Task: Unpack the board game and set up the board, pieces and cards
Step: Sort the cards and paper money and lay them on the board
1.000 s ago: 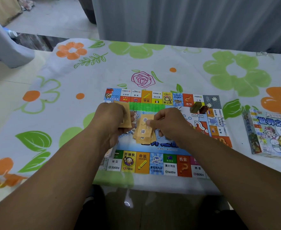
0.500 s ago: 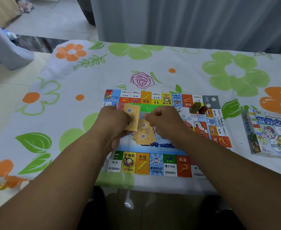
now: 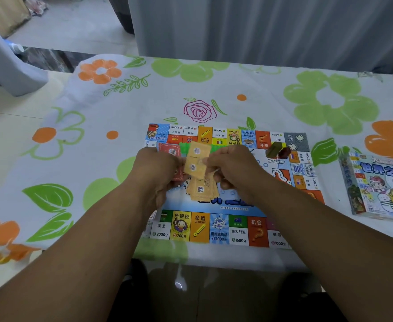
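Fingers (image 3: 214,159) pinch tan card (image 3: 196,159) | forearms (image 3: 86,240) cover board (image 3: 218,228) | box (image 3: 376,187) at right

The board (image 3: 218,228) is printed card with a faint sheen. The tan notes (image 3: 196,159) look like thin matt paper. The flowered cloth (image 3: 144,101) is smooth fabric, the box (image 3: 381,182) glossy card.

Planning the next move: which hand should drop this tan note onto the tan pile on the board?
Right, probably. The right hand pinches the tan note just by the tan pile; the left hand is busy holding the red notes.
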Demonstrator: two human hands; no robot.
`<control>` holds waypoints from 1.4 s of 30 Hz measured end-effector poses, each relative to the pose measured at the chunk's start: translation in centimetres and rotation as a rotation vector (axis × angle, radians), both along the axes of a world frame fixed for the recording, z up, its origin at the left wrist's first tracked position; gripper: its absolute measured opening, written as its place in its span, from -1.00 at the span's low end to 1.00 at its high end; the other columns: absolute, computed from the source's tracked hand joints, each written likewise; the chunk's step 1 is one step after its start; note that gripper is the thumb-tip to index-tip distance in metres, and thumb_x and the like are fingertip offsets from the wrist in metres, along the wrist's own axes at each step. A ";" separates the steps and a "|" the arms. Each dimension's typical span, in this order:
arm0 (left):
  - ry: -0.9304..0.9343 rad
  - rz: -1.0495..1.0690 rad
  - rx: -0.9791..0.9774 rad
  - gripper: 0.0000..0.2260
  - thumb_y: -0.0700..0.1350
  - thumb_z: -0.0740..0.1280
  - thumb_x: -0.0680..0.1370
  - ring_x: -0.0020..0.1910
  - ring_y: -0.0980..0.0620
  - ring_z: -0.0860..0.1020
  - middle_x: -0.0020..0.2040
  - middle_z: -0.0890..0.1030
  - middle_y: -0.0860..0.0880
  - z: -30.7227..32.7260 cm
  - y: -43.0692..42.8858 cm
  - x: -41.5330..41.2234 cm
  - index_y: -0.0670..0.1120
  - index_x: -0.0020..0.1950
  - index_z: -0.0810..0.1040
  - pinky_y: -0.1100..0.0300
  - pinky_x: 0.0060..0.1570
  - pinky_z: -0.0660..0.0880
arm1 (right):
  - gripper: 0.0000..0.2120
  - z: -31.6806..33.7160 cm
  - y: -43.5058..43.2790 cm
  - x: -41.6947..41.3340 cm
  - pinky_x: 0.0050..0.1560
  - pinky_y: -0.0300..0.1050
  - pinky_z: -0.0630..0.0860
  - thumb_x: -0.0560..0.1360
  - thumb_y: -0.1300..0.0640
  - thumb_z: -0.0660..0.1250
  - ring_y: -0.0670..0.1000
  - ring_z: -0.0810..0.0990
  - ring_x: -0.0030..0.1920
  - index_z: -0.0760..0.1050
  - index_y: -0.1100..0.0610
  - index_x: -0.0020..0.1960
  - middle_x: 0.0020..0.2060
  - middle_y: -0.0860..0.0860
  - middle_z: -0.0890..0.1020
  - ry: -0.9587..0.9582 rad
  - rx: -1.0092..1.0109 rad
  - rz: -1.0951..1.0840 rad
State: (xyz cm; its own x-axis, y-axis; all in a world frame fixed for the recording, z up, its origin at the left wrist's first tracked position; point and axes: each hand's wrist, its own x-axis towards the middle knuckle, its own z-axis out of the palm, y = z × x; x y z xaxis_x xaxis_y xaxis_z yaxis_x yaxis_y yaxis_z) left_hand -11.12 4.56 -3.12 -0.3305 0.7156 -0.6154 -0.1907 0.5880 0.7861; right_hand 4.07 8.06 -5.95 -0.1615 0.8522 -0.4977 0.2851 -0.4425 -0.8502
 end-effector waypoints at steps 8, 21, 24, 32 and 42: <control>-0.091 0.078 -0.059 -0.88 -0.24 0.16 0.66 -0.23 -0.04 0.61 -0.16 0.64 -0.16 0.0 0.4 0.0 -0.15 0.15 0.45 0.11 -0.24 0.62 | -0.82 -0.9 -0.4 1.0 -0.47 -0.20 0.33 0.50 0.25 0.47 -0.01 0.42 -0.47 0.55 0.33 -0.19 -0.36 0.16 0.56 -0.216 -0.109 0.101; -0.029 -0.073 0.033 -0.75 -0.41 0.29 0.56 -0.14 -0.06 0.69 -0.02 0.68 -0.11 -0.3 0.2 1.6 -0.14 0.15 0.55 0.11 -0.28 0.62 | -0.75 0.4 -0.8 1.3 -0.52 -0.21 0.39 0.59 0.07 0.38 -0.06 0.49 -0.49 0.57 0.27 -0.08 -0.22 0.12 0.65 -0.017 0.076 0.106; -0.011 -0.106 0.053 -0.81 -0.37 0.35 0.55 -0.13 -0.05 0.70 -0.03 0.69 -0.10 -0.2 0.3 2.5 -0.12 0.07 0.57 0.11 -0.24 0.63 | -0.77 0.8 -0.9 1.7 -0.50 -0.19 0.42 0.57 0.08 0.41 -0.04 0.51 -0.49 0.55 0.24 -0.13 -0.28 0.10 0.61 0.004 0.105 0.096; -0.073 -0.122 0.029 -0.86 -0.36 0.31 0.58 -0.26 -0.02 0.65 -0.10 0.66 -0.18 -0.1 0.8 3.9 -0.26 0.12 0.54 0.07 -0.16 0.66 | -0.90 1.4 0.3 5.7 -0.55 -0.25 0.35 0.53 0.22 0.44 -0.10 0.43 -0.57 0.59 0.27 -0.07 -0.33 0.10 0.60 -0.113 0.129 -0.062; -0.093 -0.134 0.004 -0.57 -0.34 0.31 0.58 -0.28 -0.03 0.64 -0.13 0.67 -0.18 -0.6 1.1 5.2 -0.27 0.44 0.36 0.13 -0.28 0.65 | -0.80 0.7 -0.4 10.5 -0.65 -0.37 0.28 0.43 0.26 0.54 -0.12 0.43 -0.63 0.60 0.40 -0.12 -0.45 0.11 0.60 -0.373 0.043 0.007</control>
